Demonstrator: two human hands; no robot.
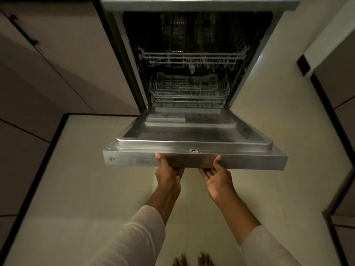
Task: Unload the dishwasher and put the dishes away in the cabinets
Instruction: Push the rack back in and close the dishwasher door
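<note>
Dishwasher door (192,135) lies flat ahead of me, its long edge crosswise; my left grip (168,173) and right grip (218,177) each clamp that front edge, lower rack (189,93) straight beyond, equally near both.

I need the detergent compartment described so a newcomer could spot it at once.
Start at the open dishwasher, whose door is folded down. On the door's steel inner face, look to the far edge near the hinge, left of centre, just before the lower rack. The detergent compartment is the only pale rectangular panel on that metal.
</note>
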